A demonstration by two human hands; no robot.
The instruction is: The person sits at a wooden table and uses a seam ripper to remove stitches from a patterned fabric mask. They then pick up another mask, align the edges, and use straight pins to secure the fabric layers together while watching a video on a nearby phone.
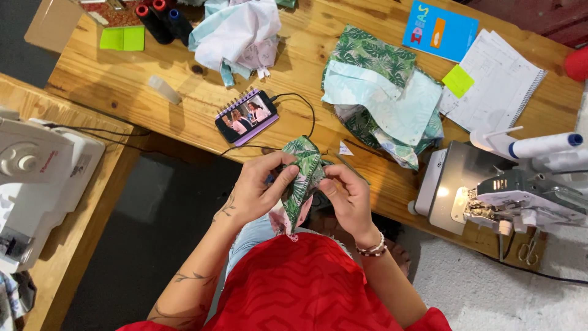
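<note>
In the middle of the frame we hold a small piece of leaf-print cloth (303, 178). Our left hand (260, 190) pinches its left side, and our right hand (346, 196) pinches its right edge. Just above, a phone (247, 116) lies on the wooden surface (184, 110). More leafy cloth (380, 92) sits up right. A white sewing machine (37, 178) is at the far left.

Single head-worn view, steeply downward, close over the wooden table (343, 37) edge.
</note>
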